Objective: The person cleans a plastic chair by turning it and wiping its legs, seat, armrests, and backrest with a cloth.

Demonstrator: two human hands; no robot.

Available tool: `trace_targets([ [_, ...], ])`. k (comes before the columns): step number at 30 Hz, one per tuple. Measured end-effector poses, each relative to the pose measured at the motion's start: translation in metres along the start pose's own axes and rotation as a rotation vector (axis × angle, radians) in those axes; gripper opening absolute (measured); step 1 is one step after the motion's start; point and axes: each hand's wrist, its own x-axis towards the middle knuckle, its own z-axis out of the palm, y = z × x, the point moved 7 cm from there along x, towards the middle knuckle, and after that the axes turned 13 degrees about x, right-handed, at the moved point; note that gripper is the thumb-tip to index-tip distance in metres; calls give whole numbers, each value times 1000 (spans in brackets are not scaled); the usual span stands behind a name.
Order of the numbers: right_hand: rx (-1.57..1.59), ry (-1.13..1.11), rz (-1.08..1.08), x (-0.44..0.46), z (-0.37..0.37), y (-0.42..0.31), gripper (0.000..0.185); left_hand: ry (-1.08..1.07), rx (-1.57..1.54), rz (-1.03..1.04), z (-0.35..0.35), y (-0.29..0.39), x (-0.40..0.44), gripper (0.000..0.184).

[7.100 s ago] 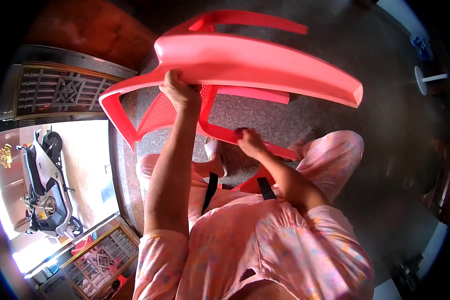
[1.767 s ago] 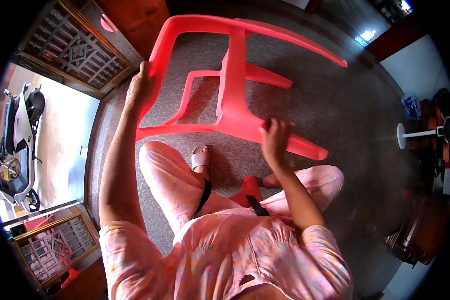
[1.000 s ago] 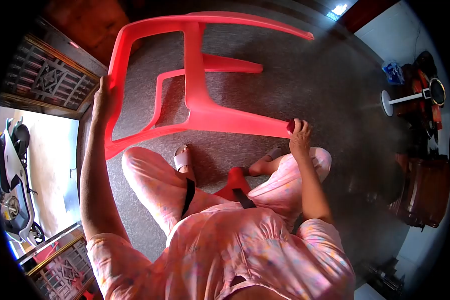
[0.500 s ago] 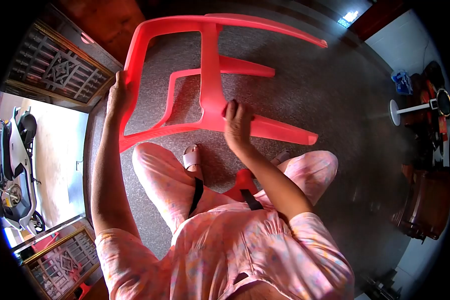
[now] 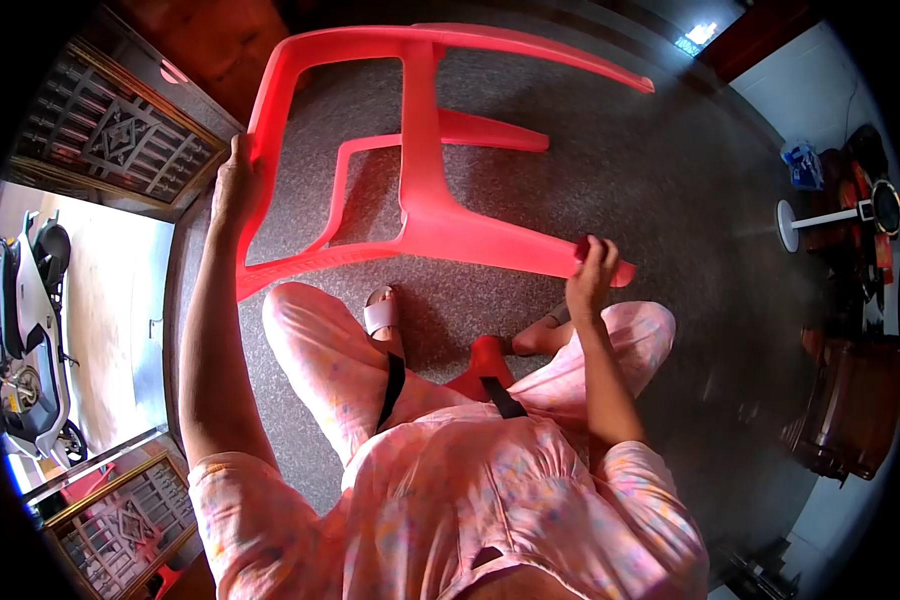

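A pinkish-red plastic chair frame (image 5: 423, 150) lies tipped on its side in front of me, its legs pointing right. My left hand (image 5: 233, 192) is closed on the frame's left edge. Near the tip of the closest chair leg (image 5: 510, 248) is my right hand (image 5: 590, 282), its fingers pinched around a small dark red piece (image 5: 581, 248) that touches the leg. Most of that piece is hidden by the fingers, so its kind is unclear.
Between my knees shows part of a red plastic seat (image 5: 486, 358). A parked scooter (image 5: 35, 330) stands outside the doorway at left. Right of me are a white round-based stand (image 5: 790, 225), a blue packet (image 5: 802, 165) and brown wooden furniture (image 5: 855, 405).
My right hand has slid rightward along the near chair leg, from its upper end to close to its tip. My left hand and the chair have hardly moved.
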Motion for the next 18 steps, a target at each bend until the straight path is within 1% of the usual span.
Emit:
trace_targets([
  [1, 26, 62, 6, 1, -10, 1, 45, -10, 12, -8, 0, 0, 1, 27],
  [2, 28, 61, 3, 1, -14, 0, 45, -9, 12, -11, 0, 0, 0, 27],
  [4, 104, 230, 23, 1, -37, -14, 42, 1, 10, 0, 0, 0, -1, 27],
  [5, 105, 229, 24, -4, -35, -15, 42, -1, 12, -1, 2, -2, -1, 27],
  [7, 384, 340, 131, -21, -29, 0, 43, 23, -10, 17, 2, -2, 0, 27],
  [8, 438, 331, 157, -28, -23, 2, 45, 24, -8, 17, 1, -1, 0, 27],
  [9, 320, 308, 246, -43, -12, 23, 43, 2, 4, -6, -2, 3, -1, 26],
  [11, 138, 406, 213, -59, 1, 46, 33, -20, 19, -36, -3, 4, -4, 26],
  [12, 141, 402, 211, -56, 1, 41, 33, -25, 19, -36, -3, 5, -5, 26],
  [14, -89, 356, 212, -46, -1, 31, 23, -20, 28, -30, 1, 0, -2, 26],
  [17, -65, 312, 265, -37, 1, 27, 18, -41, 22, -54, -11, 14, -6, 26],
  [18, -155, 357, 182, -39, 3, 22, 16, -42, 15, -54, -8, 13, -5, 26],
])
